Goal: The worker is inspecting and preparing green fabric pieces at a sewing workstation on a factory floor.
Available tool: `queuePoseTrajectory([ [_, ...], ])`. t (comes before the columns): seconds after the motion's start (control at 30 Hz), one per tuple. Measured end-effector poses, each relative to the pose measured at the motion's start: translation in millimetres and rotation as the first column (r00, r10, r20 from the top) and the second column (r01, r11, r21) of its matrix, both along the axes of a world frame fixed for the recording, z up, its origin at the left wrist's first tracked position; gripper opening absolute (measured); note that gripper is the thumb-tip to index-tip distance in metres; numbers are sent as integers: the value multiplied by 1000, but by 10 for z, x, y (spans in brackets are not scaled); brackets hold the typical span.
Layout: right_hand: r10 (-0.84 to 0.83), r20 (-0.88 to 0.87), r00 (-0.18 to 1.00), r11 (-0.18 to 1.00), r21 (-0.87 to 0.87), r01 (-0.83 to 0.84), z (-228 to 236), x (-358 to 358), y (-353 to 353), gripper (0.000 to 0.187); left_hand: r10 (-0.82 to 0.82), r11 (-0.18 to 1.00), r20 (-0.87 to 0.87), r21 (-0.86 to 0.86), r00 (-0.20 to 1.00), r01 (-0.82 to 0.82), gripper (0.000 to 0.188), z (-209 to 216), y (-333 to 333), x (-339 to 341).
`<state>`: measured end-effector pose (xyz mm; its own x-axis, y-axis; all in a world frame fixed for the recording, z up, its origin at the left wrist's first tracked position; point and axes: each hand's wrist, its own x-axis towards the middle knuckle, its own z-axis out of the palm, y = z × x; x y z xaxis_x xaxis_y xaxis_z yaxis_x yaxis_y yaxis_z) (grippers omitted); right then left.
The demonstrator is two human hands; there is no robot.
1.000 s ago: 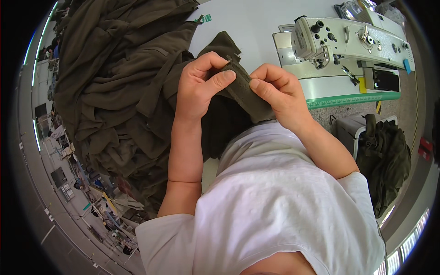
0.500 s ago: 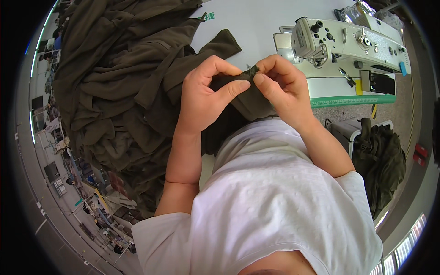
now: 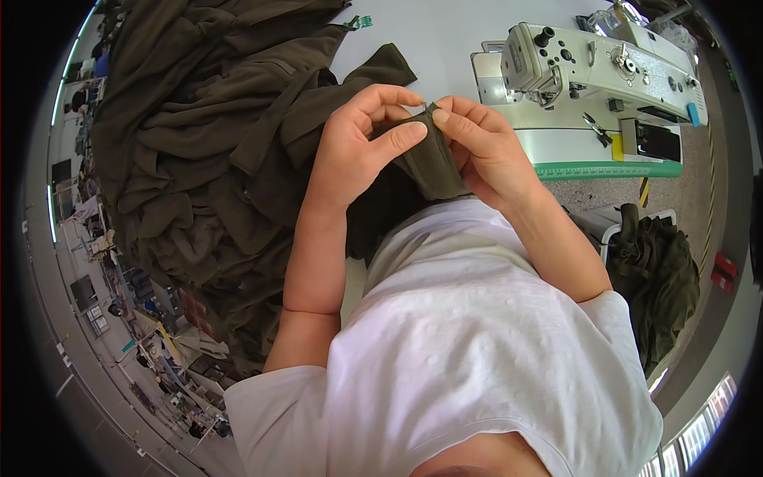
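1. Head view: a large heap of dark olive fleece cloth (image 3: 199, 151) crowds the left hand (image 3: 358, 151); a white metal sewing machine (image 3: 584, 71) stands beyond the right hand (image 3: 491, 147).
2. The folded olive fabric strip (image 3: 433, 168) hangs from the right thumb-and-forefinger pinch.
3. Left thumb touches its edge; finger closure I cannot tell.

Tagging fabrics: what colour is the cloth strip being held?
The cloth strip is dark olive green, best seen in the head view.

The head-worn fisheye view looks steeply down from close above the white short-sleeved fabric shirt (image 3: 477, 342), facing past the bare left hand (image 3: 359, 147) and bare right hand (image 3: 489, 151) toward the smooth white surface (image 3: 445, 36) beyond.
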<state>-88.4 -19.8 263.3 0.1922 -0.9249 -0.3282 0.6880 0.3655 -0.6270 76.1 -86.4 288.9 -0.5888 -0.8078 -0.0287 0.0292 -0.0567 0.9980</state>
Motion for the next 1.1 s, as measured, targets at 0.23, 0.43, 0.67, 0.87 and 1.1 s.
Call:
queuePoseTrajectory([
  [0.23, -9, -205, 979, 998, -68, -5, -52, 29, 94, 19, 105, 985, 6, 134, 994, -105, 10, -2, -68, 93],
  [0.43, 29, -197, 980, 995, -92, -48, -57, 12, 121, 20, 158, 968, -53, 203, 986, -145, 12, -61, -86, 91],
  [0.67, -84, -247, 965, 985, -169, 42, -30, 33, 17, 12, 134, 977, -50, 175, 990, -123, 12, -41, -15, -6],
  [0.87, -10, -385, 923, 983, -175, -63, -175, 27, 104, 6, 251, 958, -135, 177, 959, -226, 13, 54, -75, 17],
  [1.1, 71, -503, 861, 973, -155, -171, -312, 25, 188, 5, 275, 955, -161, 161, 948, -250, 15, 210, -290, 126],
])
